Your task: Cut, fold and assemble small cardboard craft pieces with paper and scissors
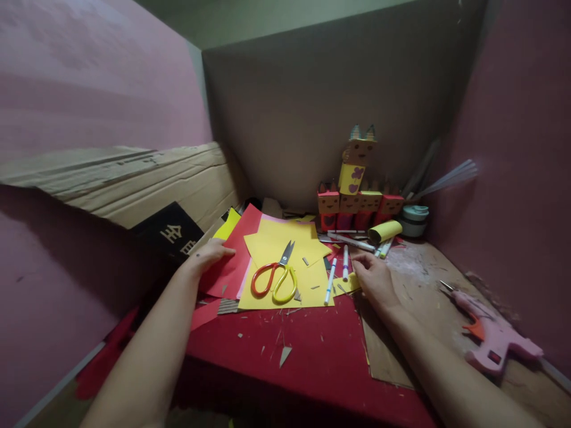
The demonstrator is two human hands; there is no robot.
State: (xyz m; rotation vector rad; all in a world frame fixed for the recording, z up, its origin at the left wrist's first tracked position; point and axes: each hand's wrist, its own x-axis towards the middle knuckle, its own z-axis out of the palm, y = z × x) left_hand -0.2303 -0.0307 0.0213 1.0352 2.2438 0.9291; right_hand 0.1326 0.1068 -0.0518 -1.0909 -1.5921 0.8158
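Note:
My left hand [210, 255] lies on the left part of the red paper [236, 270], fingers stretched out over it. My right hand [375, 278] has its fingers curled together beside a yellow paper strip [344, 285]; whatever is between the fingertips is too small to make out. Between my hands, scissors [285, 263] with one red and one yellow handle lie with blades slightly apart on yellow paper sheets [263, 238]. Two white markers, one with blue bands [331, 282] and one with purple bands [345, 263], lie close to my right hand.
Several cardboard cat figures [350, 204] stand at the back, one stacked higher. A yellow tube [385, 231] and a lidded container [414, 220] are nearby. A pink glue gun [495, 333] lies right. Brown cardboard [388, 351] and paper scraps [285, 356] lie near the front.

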